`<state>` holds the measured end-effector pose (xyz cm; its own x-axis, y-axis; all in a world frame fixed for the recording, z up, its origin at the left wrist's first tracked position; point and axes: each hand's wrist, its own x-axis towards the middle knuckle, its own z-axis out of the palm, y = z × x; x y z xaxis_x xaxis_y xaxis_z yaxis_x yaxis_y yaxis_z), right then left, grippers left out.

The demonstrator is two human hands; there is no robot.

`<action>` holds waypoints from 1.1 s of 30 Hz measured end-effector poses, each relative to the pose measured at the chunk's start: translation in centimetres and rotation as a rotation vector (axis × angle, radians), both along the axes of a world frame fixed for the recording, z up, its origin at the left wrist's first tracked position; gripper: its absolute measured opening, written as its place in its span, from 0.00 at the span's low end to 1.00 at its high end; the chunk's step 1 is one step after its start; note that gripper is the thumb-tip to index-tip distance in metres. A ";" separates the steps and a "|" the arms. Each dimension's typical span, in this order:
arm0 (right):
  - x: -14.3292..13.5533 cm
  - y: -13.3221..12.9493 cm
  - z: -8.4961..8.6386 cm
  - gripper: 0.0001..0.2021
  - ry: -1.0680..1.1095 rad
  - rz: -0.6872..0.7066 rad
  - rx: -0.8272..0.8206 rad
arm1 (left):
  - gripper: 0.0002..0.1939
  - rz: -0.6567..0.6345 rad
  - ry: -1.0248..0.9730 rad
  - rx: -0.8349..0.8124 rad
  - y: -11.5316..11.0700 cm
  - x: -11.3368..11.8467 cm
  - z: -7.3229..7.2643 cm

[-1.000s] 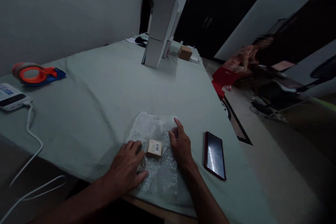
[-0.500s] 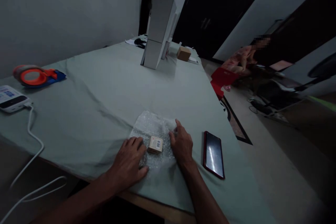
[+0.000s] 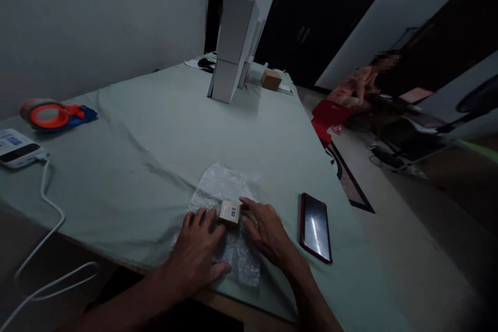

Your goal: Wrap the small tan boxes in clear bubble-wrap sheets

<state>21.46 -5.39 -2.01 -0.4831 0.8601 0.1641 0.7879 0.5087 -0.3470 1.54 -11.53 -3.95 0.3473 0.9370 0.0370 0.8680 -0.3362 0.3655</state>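
A small cream-coloured box (image 3: 229, 212) with a barcode label on top rests on a sheet of bubble wrap (image 3: 221, 182) near the table's front edge. To the left of the box, my left hand (image 3: 200, 246) lies on the wrap with its fingers spread. My right hand (image 3: 266, 228) is at the box's right side, its fingers apart and the fingertips close to or touching the box. Neither hand is wrapped around the box. The lower part of the wrap shows between the two hands.
A phone (image 3: 316, 227) lies to the right. At the left are an orange tape dispenser (image 3: 54, 114) and a white device (image 3: 21, 148) with a cable. Tall white boxes (image 3: 233, 46) and a brown carton (image 3: 271, 79) stand farther back. A person sits by a red chair (image 3: 329, 116).
My right hand has moved left to the box's side, off the wrap's right edge. The wrap has turned a little, its lower end now showing farther right. My left hand has shifted slightly.
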 end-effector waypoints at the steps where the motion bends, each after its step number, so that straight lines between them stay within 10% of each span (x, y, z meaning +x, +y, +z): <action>1: -0.1 -0.2 -0.1 0.23 0.035 0.019 -0.016 | 0.36 -0.003 0.007 -0.004 -0.1 0.1 -0.1; 10: -1.3 -0.2 -1.9 0.21 0.153 -0.035 -0.006 | 0.38 -0.041 0.087 -0.043 0.2 0.4 -0.1; 16: 2.9 -0.8 -0.6 0.23 0.314 -0.356 0.021 | 0.36 -0.043 0.094 -0.054 0.3 0.3 0.0; 22: 7.2 0.0 -2.3 0.22 0.008 -0.557 0.164 | 0.37 -0.043 0.100 -0.075 0.4 0.3 -0.1; 29: 3.7 -1.1 0.6 0.15 -0.030 -0.380 0.514 | 0.36 -0.045 0.106 -0.076 0.3 0.4 0.4; 33: -1.3 -1.9 2.3 0.14 -0.097 -0.031 0.286 | 0.36 -0.035 0.125 -0.080 0.2 0.5 0.3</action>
<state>20.19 -7.29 0.26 -0.4826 0.8003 0.3559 0.8272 0.5500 -0.1151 2.01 -11.31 -3.67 0.3769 0.9225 -0.0830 0.8968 -0.3410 0.2819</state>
